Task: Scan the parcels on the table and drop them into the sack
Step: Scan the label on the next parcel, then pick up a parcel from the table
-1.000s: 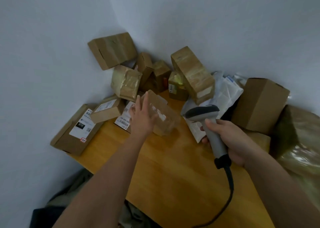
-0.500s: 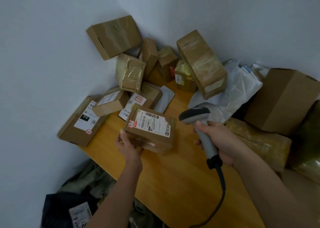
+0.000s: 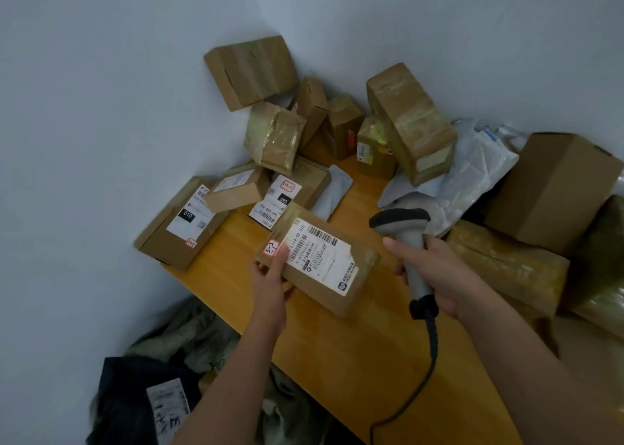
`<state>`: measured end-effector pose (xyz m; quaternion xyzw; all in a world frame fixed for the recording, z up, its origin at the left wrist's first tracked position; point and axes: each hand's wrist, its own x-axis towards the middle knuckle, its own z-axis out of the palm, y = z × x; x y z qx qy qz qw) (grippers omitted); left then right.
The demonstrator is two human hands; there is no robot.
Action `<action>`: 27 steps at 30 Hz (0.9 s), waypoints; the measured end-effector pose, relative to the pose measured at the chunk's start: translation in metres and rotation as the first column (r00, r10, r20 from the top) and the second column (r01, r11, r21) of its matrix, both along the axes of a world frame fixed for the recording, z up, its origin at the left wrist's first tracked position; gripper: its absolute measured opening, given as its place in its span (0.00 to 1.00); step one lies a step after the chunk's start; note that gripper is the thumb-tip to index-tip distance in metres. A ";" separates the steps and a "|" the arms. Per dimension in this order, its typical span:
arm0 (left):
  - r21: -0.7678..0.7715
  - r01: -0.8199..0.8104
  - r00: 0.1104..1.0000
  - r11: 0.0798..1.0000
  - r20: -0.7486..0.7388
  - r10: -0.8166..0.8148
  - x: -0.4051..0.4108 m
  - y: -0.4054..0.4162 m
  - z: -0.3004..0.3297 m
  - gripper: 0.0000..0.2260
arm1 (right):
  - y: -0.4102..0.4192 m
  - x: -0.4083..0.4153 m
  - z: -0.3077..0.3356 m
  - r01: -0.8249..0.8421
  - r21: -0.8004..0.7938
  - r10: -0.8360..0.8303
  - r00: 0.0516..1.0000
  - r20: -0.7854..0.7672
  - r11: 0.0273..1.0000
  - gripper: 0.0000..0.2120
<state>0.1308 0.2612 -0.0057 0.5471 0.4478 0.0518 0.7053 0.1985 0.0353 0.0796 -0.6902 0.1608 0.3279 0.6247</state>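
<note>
My left hand (image 3: 270, 281) grips the near left end of a brown cardboard parcel (image 3: 351, 269), lifted over the wooden table (image 3: 354, 350) with its white barcode label facing up. My right hand (image 3: 439, 276) holds a grey corded barcode scanner (image 3: 405, 238) by its handle, the head pointing left at the parcel's label. A greenish sack (image 3: 202, 340) lies open on the floor below the table's left edge, with a dark bag and a labelled packet inside.
Several taped cardboard boxes pile up in the wall corner (image 3: 405, 124). Flat labelled boxes (image 3: 182, 222) overhang the table's left edge. White poly mailers (image 3: 466, 178) and a big box (image 3: 553, 191) fill the right side. The scanner cable (image 3: 425, 377) trails across the table.
My left hand took a parcel from the pile, turned its label upward and brought it nearer to me. The scanner stays in my right hand, aimed at the label.
</note>
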 end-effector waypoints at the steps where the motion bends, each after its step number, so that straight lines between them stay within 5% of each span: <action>1: -0.045 0.042 0.999 0.998 0.025 -0.041 -0.005 0.005 0.005 0.27 | 0.003 -0.007 0.002 0.000 -0.001 0.000 1.000 0.008 1.000 0.19; 4: -0.133 0.163 0.985 0.978 0.085 -0.152 -0.020 0.015 0.023 0.40 | 0.015 -0.032 0.012 -0.066 0.004 0.066 0.998 0.008 0.998 0.23; 8: -0.176 0.110 0.990 0.978 0.107 -0.092 -0.052 0.026 0.044 0.48 | 0.035 -0.072 0.018 -0.161 -0.003 0.161 0.987 0.007 0.987 0.29; 12: -0.198 0.171 0.981 0.965 0.129 -0.148 -0.102 0.031 0.062 0.41 | 0.048 -0.109 0.020 -0.159 0.005 0.159 0.987 -0.003 0.987 0.32; 18: -0.213 0.460 0.888 0.862 0.101 -0.449 -0.161 0.016 0.069 0.35 | 0.052 -0.151 0.027 -0.001 0.020 0.001 1.000 0.015 1.000 0.27; 27: -0.055 0.257 0.962 0.965 0.110 -0.250 -0.189 -0.004 0.082 0.40 | 0.024 -0.151 0.078 -0.103 0.037 0.098 0.988 0.120 0.994 0.19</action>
